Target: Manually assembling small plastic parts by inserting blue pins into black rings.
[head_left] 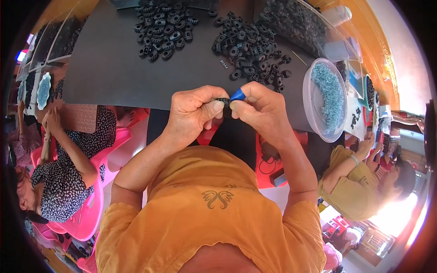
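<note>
Close to the table's front edge, my left hand [195,108] and my right hand [263,108] meet over a small black plastic part [226,108]. My left thumb and index finger pinch its left side. On the other side, my right thumb and index finger grip it too, and a blue finger cover [237,94] sits on the right index fingertip. Fingers hide most of the part. Beyond my hands lie two heaps of similar black parts, a left heap [166,32] and a right heap [248,48].
A clear plastic bowl [313,111] of small pale-blue pieces [328,93] stands to the right. Behind it is a clear bin [296,22] of black parts. Tiny silvery pieces [223,64] and a thin stick [299,58] lie on the dark table [104,68]. People sit working on both sides.
</note>
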Motion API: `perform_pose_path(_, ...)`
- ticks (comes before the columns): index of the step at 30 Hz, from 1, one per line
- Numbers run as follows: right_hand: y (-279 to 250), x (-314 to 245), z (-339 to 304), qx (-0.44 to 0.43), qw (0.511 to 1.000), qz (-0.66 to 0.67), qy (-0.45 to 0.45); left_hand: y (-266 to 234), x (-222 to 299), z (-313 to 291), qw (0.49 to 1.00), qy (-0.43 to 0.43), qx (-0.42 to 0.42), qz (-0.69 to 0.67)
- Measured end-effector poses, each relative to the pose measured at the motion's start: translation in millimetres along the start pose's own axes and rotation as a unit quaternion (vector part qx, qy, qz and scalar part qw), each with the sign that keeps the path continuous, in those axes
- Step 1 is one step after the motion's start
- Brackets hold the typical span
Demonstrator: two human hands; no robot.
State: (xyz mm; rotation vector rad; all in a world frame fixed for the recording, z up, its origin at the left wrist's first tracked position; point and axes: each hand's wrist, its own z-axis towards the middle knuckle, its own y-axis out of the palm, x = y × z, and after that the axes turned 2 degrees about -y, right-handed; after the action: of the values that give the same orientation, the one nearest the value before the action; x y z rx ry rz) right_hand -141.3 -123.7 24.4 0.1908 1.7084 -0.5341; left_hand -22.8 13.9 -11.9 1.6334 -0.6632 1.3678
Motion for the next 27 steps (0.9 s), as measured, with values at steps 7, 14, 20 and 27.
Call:
perform_pose_path(7, 2.0, 3.3, -1.0, 0.008, 0.999, -0.048, -0.008, 6.7, -2.3, 2.9, 0.996, 0.047, 0.016, 0.080)
perform_pose_path(14, 6.2, 0.7, -1.4, 0.043, 0.994, -0.081, -0.057, 9.6, 4.5, 3.6, 0.997, 0.018, 0.044, 0.065)
perform_pose_path(20, 2.3, -0.6, -3.0, 0.027, 0.981, -0.133, -0.138, 7.3, 8.3, 3.5, 0.998, -0.035, 0.032, 0.033)
perform_pose_path(27, 9.4, 11.8, -2.2, 0.064, 0.945, -0.219, -0.233, 11.4, -11.2, 7.1, 0.966, 0.156, 0.059, 0.197)
